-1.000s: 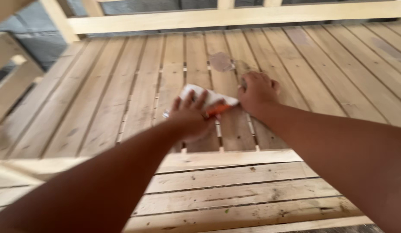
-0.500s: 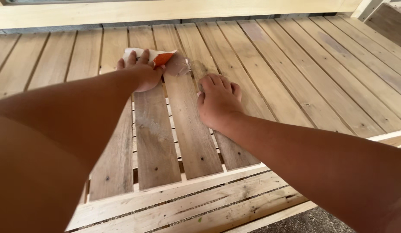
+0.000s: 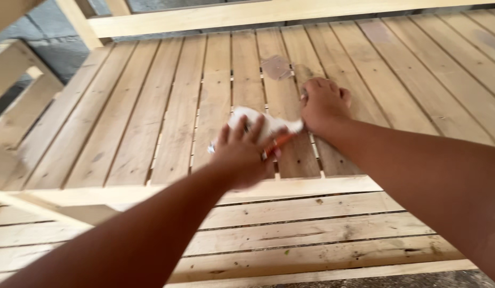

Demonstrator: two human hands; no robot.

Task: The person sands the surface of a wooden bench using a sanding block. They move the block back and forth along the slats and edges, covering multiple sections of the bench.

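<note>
Landmark: the slatted wooden platform (image 3: 151, 133), pale planks with narrow gaps, a frame rail along its far edge.
Side frame: off the platform's left edge, another pale wooden frame (image 3: 18, 101), untouched.
Left hand (image 3: 246, 154): near the platform's front edge, palm down, fingers (image 3: 255, 129) spread nearly flat over a white pad (image 3: 263, 125) with an orange part (image 3: 279, 143) showing beneath. Pressing rather than gripping, I'd judge, so the pad can rub along the plank; it is blurred, so how firmly it is pinched I cannot tell.
Pad: on a middle plank, under and just beyond the left hand, its right tip touching the right hand.
Dull patch (image 3: 276, 66): farther up the same planks, greyer than the wood around it.
Right hand (image 3: 323, 104): just right of the pad, fingers curled loosely down on the plank, holding nothing; likely braced there to steady the lean forward.
</note>
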